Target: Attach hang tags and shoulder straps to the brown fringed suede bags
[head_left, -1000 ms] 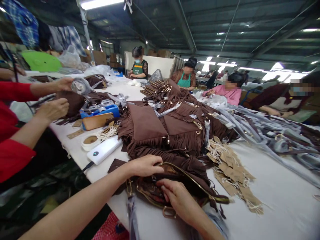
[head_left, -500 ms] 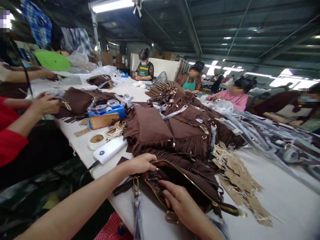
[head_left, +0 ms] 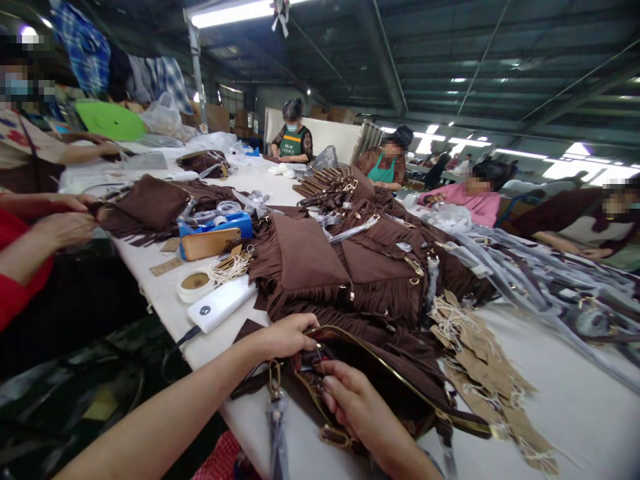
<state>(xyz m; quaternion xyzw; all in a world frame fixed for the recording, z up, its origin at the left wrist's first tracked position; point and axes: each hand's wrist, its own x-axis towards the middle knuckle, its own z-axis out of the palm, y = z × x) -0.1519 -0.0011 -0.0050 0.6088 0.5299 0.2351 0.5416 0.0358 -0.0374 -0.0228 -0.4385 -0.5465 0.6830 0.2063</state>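
A dark brown fringed handbag point(head_left: 395, 350) lies at the table's near edge, its gold zip undone and its mouth wide. My left hand point(head_left: 291, 335) is closed on the bag's rim at the left end of the opening. Just inside that opening, the fingers of my right hand point(head_left: 353, 403) are pinched together near the lining; what they hold is too small to make out. A strap point(head_left: 277, 427) in clear wrapping hangs from a gold clip on the bag's left side. Beside my right hand is a gold ring point(head_left: 334, 437) on the bag's near side.
More brown fringed bags point(head_left: 313, 253) are heaped beyond. Cardboard tags point(head_left: 480, 367) with white strings lie right, wrapped straps point(head_left: 530, 280) behind them. To the left are a white power bank point(head_left: 223, 303), a tape roll point(head_left: 195, 283) and a phone point(head_left: 211, 244). Co-workers sit around.
My right hand's fingers have drawn into a tighter pinch inside the bag's mouth. My left hand keeps its hold on the rim. At left, the red-sleeved co-worker's hands have moved left.
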